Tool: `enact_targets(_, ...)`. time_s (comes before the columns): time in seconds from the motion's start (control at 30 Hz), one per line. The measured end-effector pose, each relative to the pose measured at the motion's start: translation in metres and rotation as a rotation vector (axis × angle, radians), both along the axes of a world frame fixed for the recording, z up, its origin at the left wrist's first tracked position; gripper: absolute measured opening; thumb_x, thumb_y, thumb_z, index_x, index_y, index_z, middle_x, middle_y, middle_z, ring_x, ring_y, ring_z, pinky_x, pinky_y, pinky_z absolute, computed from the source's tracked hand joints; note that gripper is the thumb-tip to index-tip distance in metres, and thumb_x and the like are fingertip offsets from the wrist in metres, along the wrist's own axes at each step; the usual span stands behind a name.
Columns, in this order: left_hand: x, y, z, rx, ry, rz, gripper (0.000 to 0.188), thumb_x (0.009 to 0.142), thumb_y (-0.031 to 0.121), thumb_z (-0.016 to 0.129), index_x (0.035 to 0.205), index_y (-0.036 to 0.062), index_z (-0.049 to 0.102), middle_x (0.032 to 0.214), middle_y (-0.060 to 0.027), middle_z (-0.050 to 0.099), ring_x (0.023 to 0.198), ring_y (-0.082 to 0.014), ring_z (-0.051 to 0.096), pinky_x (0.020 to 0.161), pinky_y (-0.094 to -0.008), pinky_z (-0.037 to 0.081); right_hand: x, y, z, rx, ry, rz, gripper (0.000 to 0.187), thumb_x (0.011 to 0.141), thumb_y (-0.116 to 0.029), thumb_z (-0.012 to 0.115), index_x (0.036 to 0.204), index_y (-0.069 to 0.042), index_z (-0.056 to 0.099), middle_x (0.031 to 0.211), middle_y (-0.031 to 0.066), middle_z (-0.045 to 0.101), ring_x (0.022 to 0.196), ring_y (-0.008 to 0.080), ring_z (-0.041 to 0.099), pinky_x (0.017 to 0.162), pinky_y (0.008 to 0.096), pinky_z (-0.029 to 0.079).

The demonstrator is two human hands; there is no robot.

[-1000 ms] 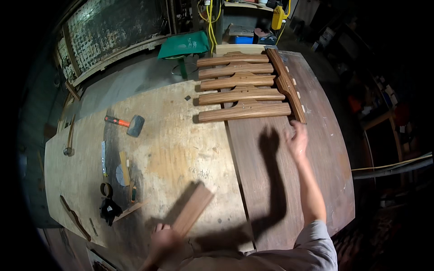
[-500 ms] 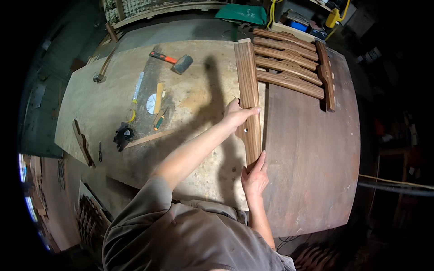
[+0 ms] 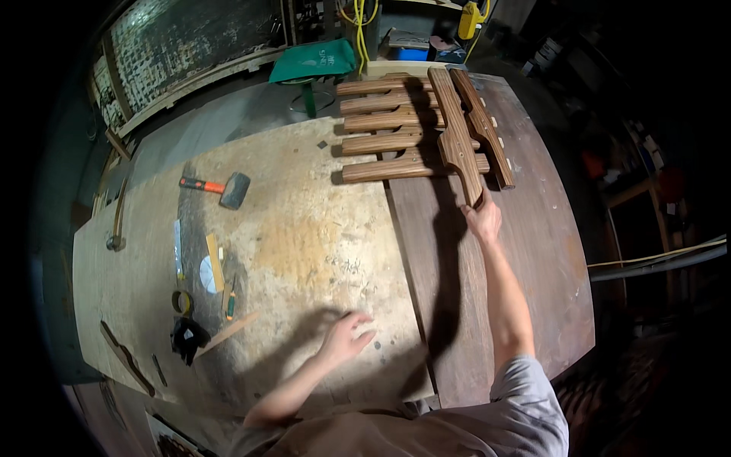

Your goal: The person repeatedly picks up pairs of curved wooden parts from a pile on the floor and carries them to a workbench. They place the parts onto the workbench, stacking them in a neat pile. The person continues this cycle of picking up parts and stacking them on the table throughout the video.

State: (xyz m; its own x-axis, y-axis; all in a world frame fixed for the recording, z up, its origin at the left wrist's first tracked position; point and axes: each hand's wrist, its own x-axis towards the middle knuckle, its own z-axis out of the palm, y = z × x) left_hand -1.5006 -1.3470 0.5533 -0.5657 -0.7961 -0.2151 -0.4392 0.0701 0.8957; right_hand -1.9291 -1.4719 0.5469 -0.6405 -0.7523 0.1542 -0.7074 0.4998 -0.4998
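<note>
- Rail (image 3: 455,129): over slats' (image 3: 375,121) right ends, contact unclear
- Right hand (image 3: 484,219): pinching rail's near end (probably for reach across bench (image 3: 304,259))
- Left hand (image 3: 346,340): fingers loosely spread, empty, above bench

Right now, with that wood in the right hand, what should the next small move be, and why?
Probably settle the held wooden piece gently onto the row of wooden pieces, beside the crosswise piece. The right hand has its near end, it crosses the row's right-hand side roughly parallel to that neighbour, and the left hand is empty. Whether it touches the row is unclear.
</note>
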Motion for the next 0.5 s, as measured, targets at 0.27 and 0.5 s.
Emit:
enact_targets(0.27,0.103,0.043,-0.035,0.197,-0.124,0.248,0.02,0.087,0.014,0.076,0.102,0.0001,0.071,0.096,-0.0113,0.075,0.086,-0.0158,0.073,0.078,-0.0296,0.058,-0.059,-0.102,-0.012,0.117,-0.027,-0.026,0.074,0.074,-0.031,0.083,0.141,-0.01,0.058,0.105,0.0149,0.074,0.103,0.032,0.07,0.091,0.0439,0.053)
enact_targets(0.5,0.1,0.029,-0.037,0.124,-0.062,0.321,0.021,0.084,0.011,0.076,0.102,0.0005,0.07,0.097,-0.0134,0.073,0.085,-0.0219,0.074,0.076,-0.0336,0.058,-0.044,-0.087,0.001,-0.176,0.517,0.097,0.045,0.08,-0.013,0.074,0.123,-0.005,0.063,0.124,0.0195,0.06,0.111,0.0408,0.056,0.096,0.0482,0.048)
